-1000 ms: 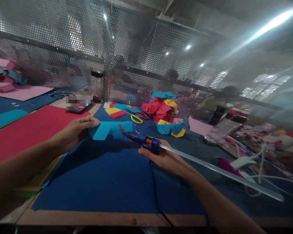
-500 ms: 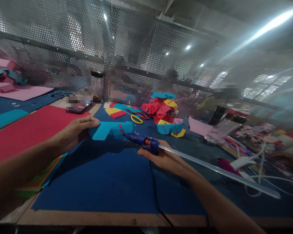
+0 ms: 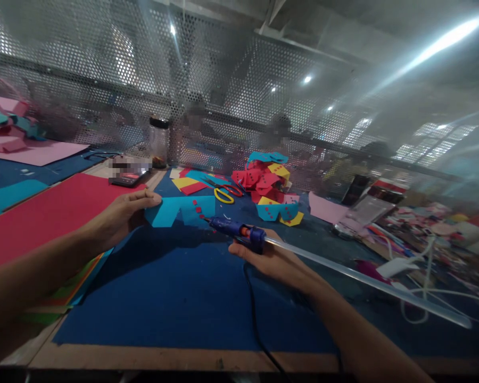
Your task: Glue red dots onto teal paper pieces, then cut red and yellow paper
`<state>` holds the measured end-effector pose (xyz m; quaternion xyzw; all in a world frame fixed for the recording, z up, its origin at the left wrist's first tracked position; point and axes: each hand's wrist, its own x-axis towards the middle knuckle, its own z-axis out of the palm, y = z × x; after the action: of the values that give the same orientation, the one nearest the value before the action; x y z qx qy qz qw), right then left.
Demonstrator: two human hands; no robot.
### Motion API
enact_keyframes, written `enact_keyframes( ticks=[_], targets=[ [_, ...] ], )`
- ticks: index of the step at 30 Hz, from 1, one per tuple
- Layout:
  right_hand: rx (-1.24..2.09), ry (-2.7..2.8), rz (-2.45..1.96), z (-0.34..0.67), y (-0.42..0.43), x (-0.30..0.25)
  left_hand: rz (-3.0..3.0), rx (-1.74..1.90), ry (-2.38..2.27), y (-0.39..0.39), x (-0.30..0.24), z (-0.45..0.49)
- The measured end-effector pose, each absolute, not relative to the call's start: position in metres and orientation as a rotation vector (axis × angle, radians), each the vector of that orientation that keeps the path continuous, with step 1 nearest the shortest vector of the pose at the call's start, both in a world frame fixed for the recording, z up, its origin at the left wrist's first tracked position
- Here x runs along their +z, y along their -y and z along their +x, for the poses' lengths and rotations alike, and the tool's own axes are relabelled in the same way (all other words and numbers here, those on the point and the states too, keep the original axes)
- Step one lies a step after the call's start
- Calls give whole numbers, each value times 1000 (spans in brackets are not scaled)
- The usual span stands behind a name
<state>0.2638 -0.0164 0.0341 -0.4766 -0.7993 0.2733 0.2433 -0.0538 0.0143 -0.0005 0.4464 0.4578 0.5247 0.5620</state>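
Between thumb and fingers, my left hand (image 3: 133, 210) pinches the left end of a blue paper cutout (image 3: 165, 211) shaped like eye-glasses. Red dots run down the cutout's right half. My right hand (image 3: 273, 255) is wrapped round a dark blue glue gun (image 3: 235, 230), its tip at the lowest red dot; whether it touches the paper I cannot tell. A long clear glue stick (image 3: 363, 279) sticks out of the gun's back, and a black cord (image 3: 255, 324) hangs from it. Beyond lies a pile of red, yellow and blue dotted paper cutouts (image 3: 263, 178).
Scissors (image 3: 223, 194) with yellow and red handles lie behind the cutout. A lidded jar (image 3: 158, 142) and a phone (image 3: 130, 175) stand near the mesh partition (image 3: 223, 69). Red card (image 3: 64, 213) covers the left. White cables (image 3: 425, 276) and scraps clutter the right.
The glue gun has shifted slightly right, and another red dot now shows on the blue cutout. My left hand keeps its grip, with the cutout a little higher.
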Motion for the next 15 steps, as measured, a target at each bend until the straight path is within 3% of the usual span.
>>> enact_keyframes(
  ticks=[15],
  targets=[
    [723,2187,-1323,263,14,30,1071,1232,-1075,-13,0,-52]
  ],
)
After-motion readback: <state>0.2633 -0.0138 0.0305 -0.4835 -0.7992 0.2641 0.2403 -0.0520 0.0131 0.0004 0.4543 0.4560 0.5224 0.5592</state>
